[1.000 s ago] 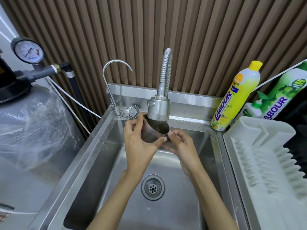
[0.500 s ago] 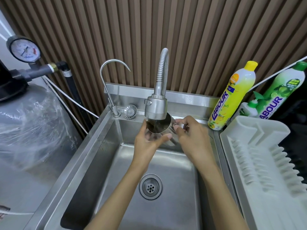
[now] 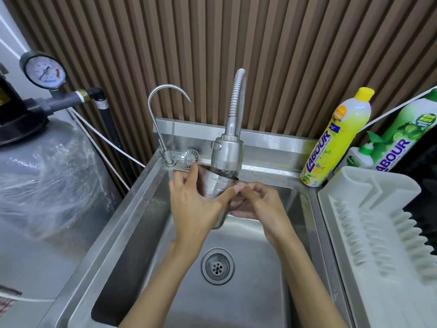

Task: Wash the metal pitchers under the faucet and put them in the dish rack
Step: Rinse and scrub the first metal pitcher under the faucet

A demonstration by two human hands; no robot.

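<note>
The grip of the left hand (image 3: 194, 204) is closed round the metal pitcher (image 3: 214, 185). The palm covers its left side, the fingers reach up to the rim and the thumb lies across the front. The right hand (image 3: 262, 207) comes in from the other side. Its fingers curl in against the pitcher's right wall and pinch it there, the fingertips meeting the left thumb.

The pitcher is held above the sink (image 3: 132, 216), near the back wall. Its open mouth faces up, directly under the head of the faucet (image 3: 227, 153), with the rim just beneath that head. Measuring marks show on its inner wall.

The drain (image 3: 217, 266) lies below the hands. A white dish rack (image 3: 378, 233) stands just beside the sink on the right. Behind it are a yellow bottle (image 3: 335, 138) and a green bottle (image 3: 406, 133).
</note>
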